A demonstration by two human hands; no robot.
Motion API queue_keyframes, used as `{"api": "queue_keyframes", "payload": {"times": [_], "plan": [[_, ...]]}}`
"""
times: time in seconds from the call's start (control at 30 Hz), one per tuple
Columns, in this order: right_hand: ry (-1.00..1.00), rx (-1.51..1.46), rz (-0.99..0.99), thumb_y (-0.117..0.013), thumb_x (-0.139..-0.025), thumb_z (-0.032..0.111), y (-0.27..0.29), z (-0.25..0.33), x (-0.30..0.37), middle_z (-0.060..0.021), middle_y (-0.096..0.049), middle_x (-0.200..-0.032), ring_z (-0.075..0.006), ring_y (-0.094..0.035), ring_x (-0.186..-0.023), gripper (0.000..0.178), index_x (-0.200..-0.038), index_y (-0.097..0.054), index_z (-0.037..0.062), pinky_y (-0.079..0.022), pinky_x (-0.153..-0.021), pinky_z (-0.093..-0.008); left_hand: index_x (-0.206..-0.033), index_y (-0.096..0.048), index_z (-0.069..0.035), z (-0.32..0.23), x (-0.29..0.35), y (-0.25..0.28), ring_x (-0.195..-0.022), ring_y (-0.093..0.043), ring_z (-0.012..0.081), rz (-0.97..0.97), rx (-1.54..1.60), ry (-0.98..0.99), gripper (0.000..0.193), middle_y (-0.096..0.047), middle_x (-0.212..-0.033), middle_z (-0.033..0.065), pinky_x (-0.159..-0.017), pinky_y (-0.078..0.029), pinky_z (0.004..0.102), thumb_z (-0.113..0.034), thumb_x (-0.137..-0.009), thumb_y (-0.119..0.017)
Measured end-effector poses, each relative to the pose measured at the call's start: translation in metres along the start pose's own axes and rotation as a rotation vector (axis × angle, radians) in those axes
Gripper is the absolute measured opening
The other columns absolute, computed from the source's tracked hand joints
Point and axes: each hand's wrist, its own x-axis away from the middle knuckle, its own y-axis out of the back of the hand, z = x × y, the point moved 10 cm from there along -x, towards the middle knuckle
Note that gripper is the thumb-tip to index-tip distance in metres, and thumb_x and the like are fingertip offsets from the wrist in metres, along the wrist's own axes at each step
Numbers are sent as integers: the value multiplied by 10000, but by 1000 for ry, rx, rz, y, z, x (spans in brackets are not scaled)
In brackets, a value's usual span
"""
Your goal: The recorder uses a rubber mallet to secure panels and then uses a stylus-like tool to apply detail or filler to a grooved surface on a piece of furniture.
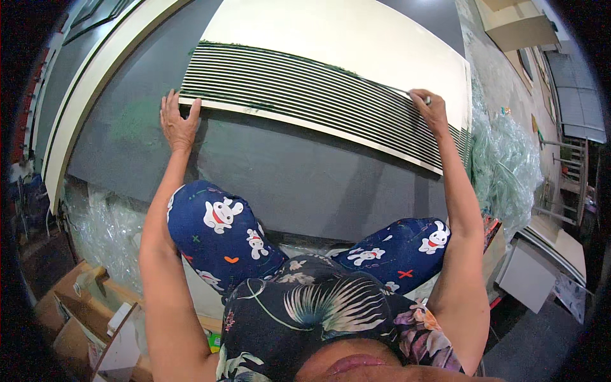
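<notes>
A cream panel (pixel 331 32) with a band of narrow, dark parallel stripes (pixel 305 95) lies before me on a dark grey board. Dark green smears mark the band's upper edge and part of its lower left. At the band's left end, my left hand (pixel 179 124) lies with fingers spread, the fingertips by the panel's corner; it holds nothing. Closed round a slim, pale-ended tool (pixel 428 100), my right hand (pixel 431 111) is over the right part of the stripes. The tool's thin tip points left along the upper stripes; its exact kind is too small to tell.
The grey board (pixel 286 169) reaches toward my bent knees. Crumpled clear plastic sheeting (pixel 509 165) lies at the right, with more (pixel 108 229) at the left. A curved-looking cream frame edge (pixel 95 95) stands left. Wooden boxes (pixel 89 305) are at lower left, a metal ladder (pixel 569 178) far right.
</notes>
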Motion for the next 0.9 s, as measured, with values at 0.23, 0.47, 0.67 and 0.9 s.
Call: {"api": "queue_keyframes", "payload": {"times": [0.23,0.47,0.67,0.9], "plan": [[-11,-104,-7,-665,-885,173,6,-16,11,-55,-711,-848,-100,-627,-729,196,-983,-718,11,-502,-651,-250,-1280,-536,-67,4,1,0,-1351,-357,347,11,1,-1,641,-479,-1396,132,-1115,-261,461,-524,-838,-618],[-14,-83,-13,-684,-872,184,-7,4,0,-54,-712,-836,-94,-577,-717,193,-963,-722,19,-483,-681,-254,-1264,-544,-58,2,3,3,-1341,-374,359,-2,-1,-7,605,-491,-1386,143,-1110,-270,459,-484,-842,-631],[-40,-79,-31,-663,-883,162,15,-16,18,-86,-719,-852,-123,-650,-730,194,-986,-717,6,-513,-689,-264,-1269,-538,-57,3,1,0,-1345,-369,358,17,-13,10,616,-482,-1398,135,-1111,-265,463,-493,-843,-625],[22,-56,-17,-657,-883,156,-7,15,4,-91,-726,-883,-137,-651,-771,184,-977,-718,10,-504,-753,-261,-1285,-524,-62,3,2,-2,-1356,-349,356,32,-2,17,630,-467,-1409,130,-1121,-249,468,-499,-843,-622]]}}
